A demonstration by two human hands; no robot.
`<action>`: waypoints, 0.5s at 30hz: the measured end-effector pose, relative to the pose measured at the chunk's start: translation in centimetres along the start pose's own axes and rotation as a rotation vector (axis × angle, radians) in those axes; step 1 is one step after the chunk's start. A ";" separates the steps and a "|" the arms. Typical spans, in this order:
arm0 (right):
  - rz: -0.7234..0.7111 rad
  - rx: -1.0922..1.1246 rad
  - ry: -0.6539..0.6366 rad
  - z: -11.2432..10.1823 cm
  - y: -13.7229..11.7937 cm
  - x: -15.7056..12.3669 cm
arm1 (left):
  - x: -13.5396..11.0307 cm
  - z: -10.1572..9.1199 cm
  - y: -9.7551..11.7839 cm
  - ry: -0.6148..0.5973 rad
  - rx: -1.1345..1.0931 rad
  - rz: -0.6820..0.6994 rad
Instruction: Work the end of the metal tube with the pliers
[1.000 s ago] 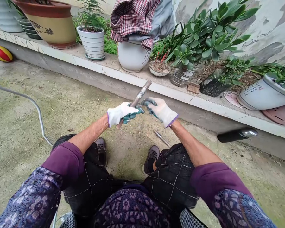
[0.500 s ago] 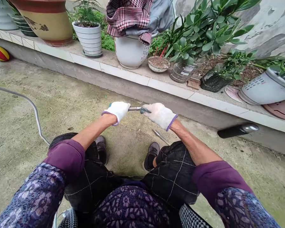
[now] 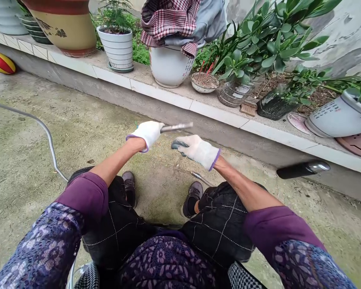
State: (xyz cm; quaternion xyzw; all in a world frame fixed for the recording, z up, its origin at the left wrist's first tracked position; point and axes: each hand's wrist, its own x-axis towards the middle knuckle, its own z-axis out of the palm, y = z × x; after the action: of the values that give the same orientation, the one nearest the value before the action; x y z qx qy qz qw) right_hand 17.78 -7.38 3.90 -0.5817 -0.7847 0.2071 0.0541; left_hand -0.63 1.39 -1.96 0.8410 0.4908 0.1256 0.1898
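Note:
Both my hands wear white gloves with green palms. My left hand is closed round one end of a short grey metal rod, which lies nearly level and points right. Just below the rod's free end, my right hand is off the rod with its fingers curled; I see nothing in it. A thin metal pin lies on the concrete ground by my right shoe.
A tiled ledge runs across the back with several plant pots, one white pot draped with checked cloth. A black-and-chrome tube lies on the ground at right. A bent metal tube curves at left. A striped ball sits far left.
The rod swung down from pointing up and away to nearly level. My right hand, which gripped its end half a second ago, has let go and dropped below it.

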 end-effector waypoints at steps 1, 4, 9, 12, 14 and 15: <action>-0.007 -0.025 -0.006 -0.3 -0.3 -0.2 | 0.2 0.6 -0.2 -0.048 0.121 0.029; 0.092 0.049 0.090 -2.3 1.2 0.5 | -0.2 1.8 0.4 -0.188 0.304 0.145; 0.191 0.150 0.199 -3.2 5.5 3.0 | -1.8 0.0 2.6 -0.095 -0.236 0.163; 0.164 0.113 0.082 -0.9 4.2 2.7 | -2.2 -1.2 3.0 -0.057 -0.601 0.002; 0.085 0.034 0.003 0.5 2.3 1.8 | -2.2 -1.3 2.8 -0.071 -0.662 -0.057; 0.049 -0.002 -0.017 1.0 1.5 1.3 | -2.1 -1.2 2.6 -0.070 -0.636 -0.065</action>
State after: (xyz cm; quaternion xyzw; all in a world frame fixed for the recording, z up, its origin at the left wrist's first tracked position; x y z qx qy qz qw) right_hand 18.37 -6.09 2.24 -0.5992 -0.7707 0.2126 0.0419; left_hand -0.08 -1.33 0.20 0.7273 0.4465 0.2375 0.4639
